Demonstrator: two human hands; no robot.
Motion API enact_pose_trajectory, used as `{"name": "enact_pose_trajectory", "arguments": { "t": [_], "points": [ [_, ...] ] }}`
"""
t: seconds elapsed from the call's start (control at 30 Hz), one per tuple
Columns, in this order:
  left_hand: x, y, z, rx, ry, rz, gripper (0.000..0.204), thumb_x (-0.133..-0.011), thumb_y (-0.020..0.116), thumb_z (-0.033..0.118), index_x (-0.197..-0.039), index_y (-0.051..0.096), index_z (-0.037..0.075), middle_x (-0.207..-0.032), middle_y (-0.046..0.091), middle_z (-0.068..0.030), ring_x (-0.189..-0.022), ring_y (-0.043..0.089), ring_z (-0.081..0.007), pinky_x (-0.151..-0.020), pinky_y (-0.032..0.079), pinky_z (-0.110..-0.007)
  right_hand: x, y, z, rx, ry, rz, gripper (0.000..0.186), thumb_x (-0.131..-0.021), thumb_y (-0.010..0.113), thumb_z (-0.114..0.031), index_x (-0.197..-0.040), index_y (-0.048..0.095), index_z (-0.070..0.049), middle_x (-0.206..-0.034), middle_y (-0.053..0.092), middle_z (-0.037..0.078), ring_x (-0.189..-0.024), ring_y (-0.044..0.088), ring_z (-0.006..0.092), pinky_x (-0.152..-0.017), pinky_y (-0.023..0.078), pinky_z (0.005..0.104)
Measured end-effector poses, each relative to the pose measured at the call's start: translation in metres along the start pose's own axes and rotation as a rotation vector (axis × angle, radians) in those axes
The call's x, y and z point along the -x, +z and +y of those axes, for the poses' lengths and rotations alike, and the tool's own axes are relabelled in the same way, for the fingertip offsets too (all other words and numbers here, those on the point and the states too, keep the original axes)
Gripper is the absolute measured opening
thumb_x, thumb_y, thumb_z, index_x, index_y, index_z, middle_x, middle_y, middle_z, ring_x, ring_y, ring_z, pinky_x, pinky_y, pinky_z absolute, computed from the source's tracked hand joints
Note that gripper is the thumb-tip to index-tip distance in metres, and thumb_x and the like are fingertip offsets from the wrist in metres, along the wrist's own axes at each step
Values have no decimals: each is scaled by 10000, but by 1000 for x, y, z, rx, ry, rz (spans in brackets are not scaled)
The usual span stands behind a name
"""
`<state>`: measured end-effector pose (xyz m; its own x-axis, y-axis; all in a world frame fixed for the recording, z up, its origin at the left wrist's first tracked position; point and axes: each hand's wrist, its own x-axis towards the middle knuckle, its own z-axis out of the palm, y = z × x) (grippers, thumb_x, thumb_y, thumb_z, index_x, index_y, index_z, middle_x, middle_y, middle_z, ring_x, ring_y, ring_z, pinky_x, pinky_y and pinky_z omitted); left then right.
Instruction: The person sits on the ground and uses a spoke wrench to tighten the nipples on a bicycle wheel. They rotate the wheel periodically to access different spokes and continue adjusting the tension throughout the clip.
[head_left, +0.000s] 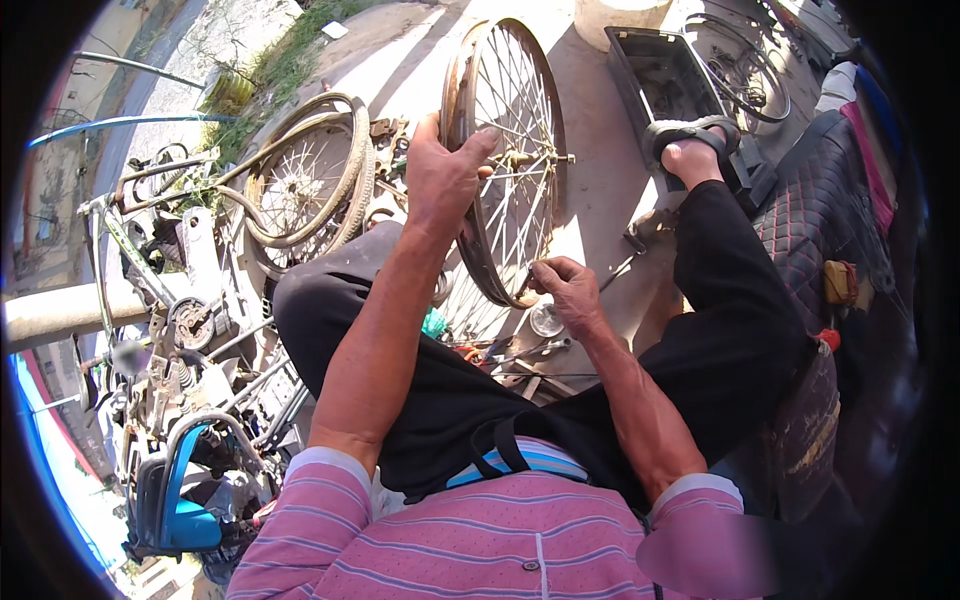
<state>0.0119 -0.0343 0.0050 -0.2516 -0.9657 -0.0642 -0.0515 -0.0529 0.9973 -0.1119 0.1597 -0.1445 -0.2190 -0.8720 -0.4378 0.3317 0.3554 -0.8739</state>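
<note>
A rusty bicycle wheel (516, 159) without a tyre stands upright in front of me, its spokes and hub facing right. My left hand (441, 178) is closed around the upper left side of its rim, the thumb lying over the edge by the spokes. Down at the bottom of the rim, my right hand (570, 290) has thumb and fingertips pinched together close to the spoke ends. Whatever sits between those fingertips is too small to make out. Just below them is a small clear round dish (546, 319).
Another spoked wheel with loose tyres (358, 150) lies to the left. Metal bicycle parts (192, 322) are heaped nearer on that side, beside a blue-and-black seat (190, 500). My sandalled foot (692, 155) rests by a black crate (665, 75). A quilted dark seat (815, 190) stands at right.
</note>
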Motion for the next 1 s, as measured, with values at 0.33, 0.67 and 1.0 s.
{"name": "enact_pose_trajectory", "arguments": {
  "t": [0.33,0.67,1.0],
  "points": [
    [12,29,11,-27,89,-107,538,-878,827,182,-1269,533,-41,-978,685,-88,-754,655,-107,-650,557,-246,25,37,-1,315,-323,118,170,-953,762,-180,-968,741,-12,-888,656,72,-806,651,162,-734,524,304],
    [9,23,12,-272,111,-97,499,-899,784,186,-1253,531,-60,-913,689,-97,-711,662,-135,-644,546,-279,21,22,0,534,-463,35,156,-882,773,-99,-1018,714,-49,-886,642,91,-788,658,233,-730,536,359],
    [7,18,9,-237,122,-72,452,-894,770,157,-1212,529,-56,-902,665,-96,-713,658,-139,-639,547,-281,24,27,-2,554,-539,98,141,-912,747,-75,-1034,677,-64,-939,686,112,-746,697,262,-661,553,354]
  ]
}}
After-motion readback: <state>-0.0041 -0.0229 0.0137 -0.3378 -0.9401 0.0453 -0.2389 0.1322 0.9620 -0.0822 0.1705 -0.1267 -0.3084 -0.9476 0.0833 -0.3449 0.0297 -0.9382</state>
